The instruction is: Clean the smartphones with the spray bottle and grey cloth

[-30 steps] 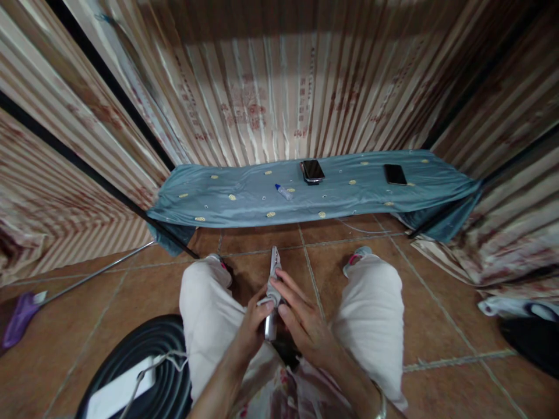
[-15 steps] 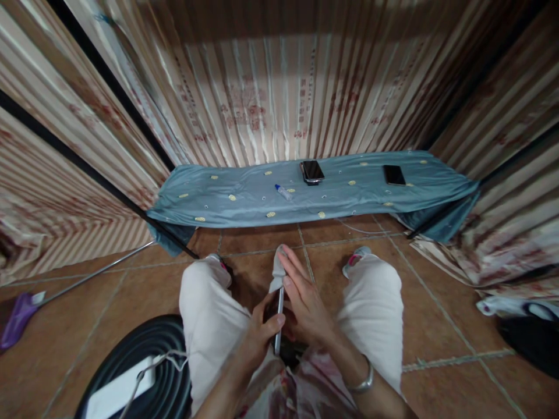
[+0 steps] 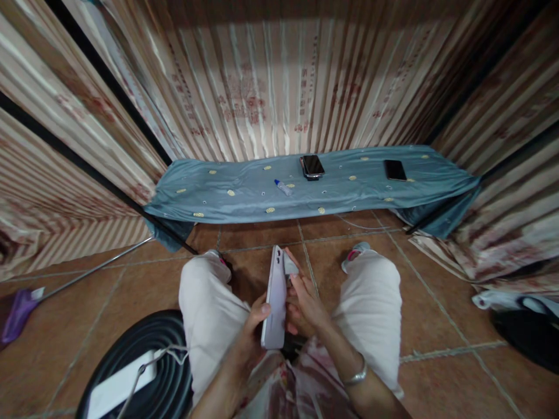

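A lavender smartphone (image 3: pixel 274 308) is held on edge between my knees, its back and camera lenses showing toward the right. My left hand (image 3: pixel 255 319) is closed round its lower left side, with the thumb on the edge. In my right hand (image 3: pixel 305 299) a small grey cloth (image 3: pixel 290 265) is pinched by thumb and fingers, close beside the phone's upper back. From this angle I cannot tell whether the cloth touches the phone. The far face of the phone is hidden.
Ahead stands a low bench under a blue cloth (image 3: pixel 236 203), bearing a small blue-capped bottle (image 3: pixel 283 187), stacked phones (image 3: pixel 312 166) and another dark phone (image 3: pixel 395 170). A white power bank (image 3: pixel 122 384) with a cable lies on a round black seat (image 3: pixel 170 349) at lower left.
The phone has turned from nearly edge-on to show its lavender back. My right hand has drawn back from the phone's top end, and the cloth is now bunched in its fingers.
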